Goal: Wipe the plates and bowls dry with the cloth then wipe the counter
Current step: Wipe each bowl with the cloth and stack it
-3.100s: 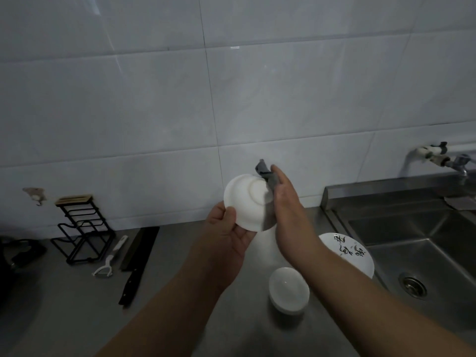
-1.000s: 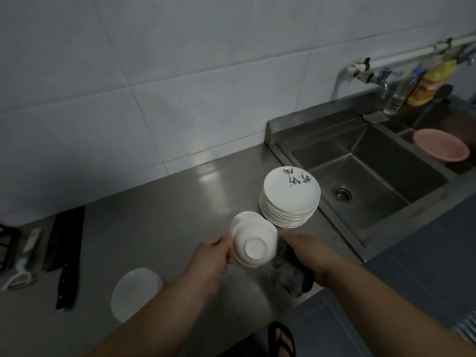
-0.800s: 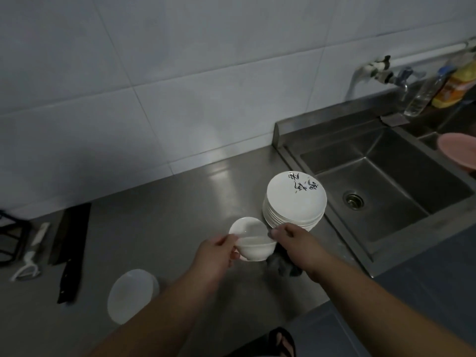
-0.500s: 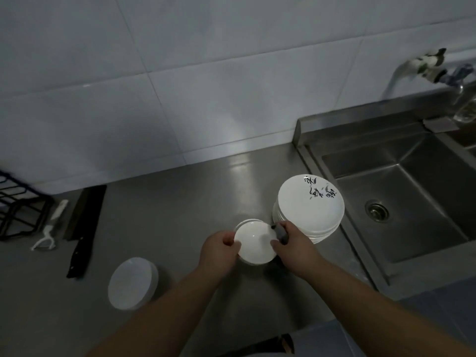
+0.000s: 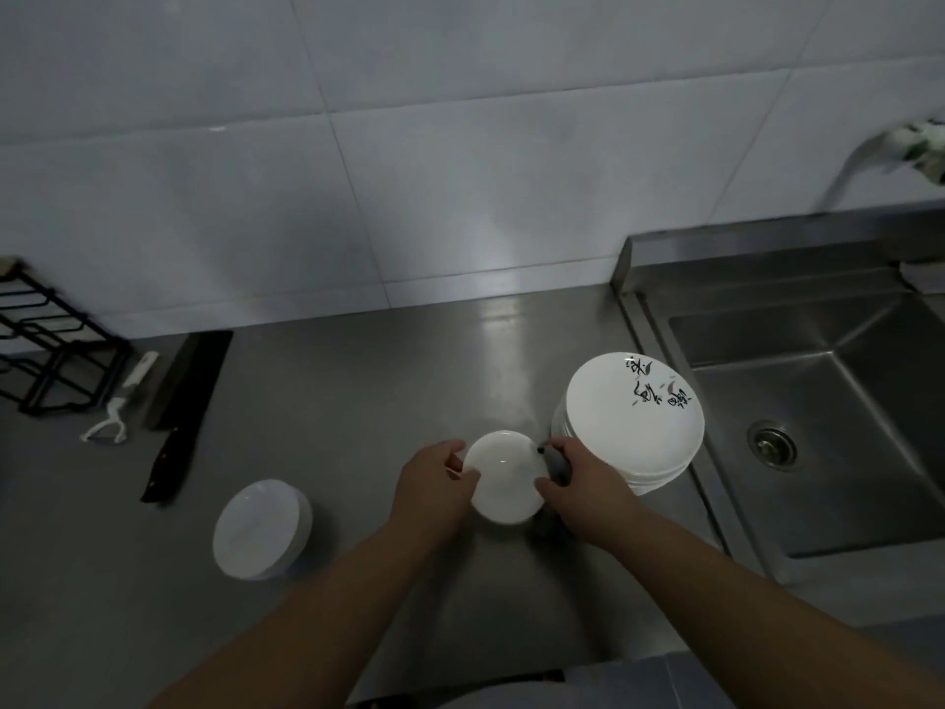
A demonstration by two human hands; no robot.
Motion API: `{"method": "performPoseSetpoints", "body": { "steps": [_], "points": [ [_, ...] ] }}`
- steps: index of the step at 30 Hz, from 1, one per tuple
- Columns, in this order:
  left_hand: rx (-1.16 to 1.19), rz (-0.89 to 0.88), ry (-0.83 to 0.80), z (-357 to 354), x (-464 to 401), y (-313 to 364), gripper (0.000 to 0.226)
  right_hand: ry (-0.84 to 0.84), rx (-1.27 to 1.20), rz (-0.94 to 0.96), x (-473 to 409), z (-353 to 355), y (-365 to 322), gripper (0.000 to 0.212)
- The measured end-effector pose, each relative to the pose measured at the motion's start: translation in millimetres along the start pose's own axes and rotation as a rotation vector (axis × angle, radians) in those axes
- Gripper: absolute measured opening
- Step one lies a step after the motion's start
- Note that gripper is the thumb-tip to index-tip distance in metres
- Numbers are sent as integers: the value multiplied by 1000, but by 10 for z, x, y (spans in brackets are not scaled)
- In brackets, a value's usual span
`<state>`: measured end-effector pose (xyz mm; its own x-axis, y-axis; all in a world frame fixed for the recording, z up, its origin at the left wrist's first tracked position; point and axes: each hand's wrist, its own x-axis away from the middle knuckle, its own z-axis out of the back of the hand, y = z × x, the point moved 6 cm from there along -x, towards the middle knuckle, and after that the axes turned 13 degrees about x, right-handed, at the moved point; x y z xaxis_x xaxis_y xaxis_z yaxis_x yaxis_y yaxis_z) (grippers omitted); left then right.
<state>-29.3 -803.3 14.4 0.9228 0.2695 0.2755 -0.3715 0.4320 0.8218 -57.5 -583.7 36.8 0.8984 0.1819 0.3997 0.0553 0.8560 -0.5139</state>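
Bowl (image 5: pixel 503 475), white, gripped at its left rim by left hand (image 5: pixel 434 478); right hand (image 5: pixel 583 478) holds right rim, pinching dark cloth (image 5: pixel 555 460), beside plate stack (image 5: pixel 631 422).

Two hands, one small white bowl (image 5: pixel 503 475), two white stacks, one grey cloth (image 5: pixel 556 463), one knife (image 5: pixel 186 411), one peeler (image 5: pixel 120 406), one rack (image 5: pixel 48 345).

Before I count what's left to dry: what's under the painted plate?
The painted plate tops a stack of white plates; only their rims show. The right hand hides the stack's near-left edge, so no exact count.
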Motion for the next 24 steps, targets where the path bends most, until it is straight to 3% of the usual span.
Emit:
{"method": "performPoseSetpoints", "body": {
  "steps": [5,12,17,21,24],
  "points": [
    [19,-40,42,244,99,-65,42,84,65,70,126,48,-230,34],
    [11,5,191,1231,305,-549,31,11,123,150,125,-370,-1028,28],
    [-63,136,370,2104,565,-1267,37,-121,130,167,85,-1030,-1678,33],
    [-90,290,326,2485,675,-1781,54,-221,169,191,68,-1568,-2112,48],
    [-59,290,224,2537,664,-1921,51,-284,236,208,66,-1893,-2311,54]
  ]
}}
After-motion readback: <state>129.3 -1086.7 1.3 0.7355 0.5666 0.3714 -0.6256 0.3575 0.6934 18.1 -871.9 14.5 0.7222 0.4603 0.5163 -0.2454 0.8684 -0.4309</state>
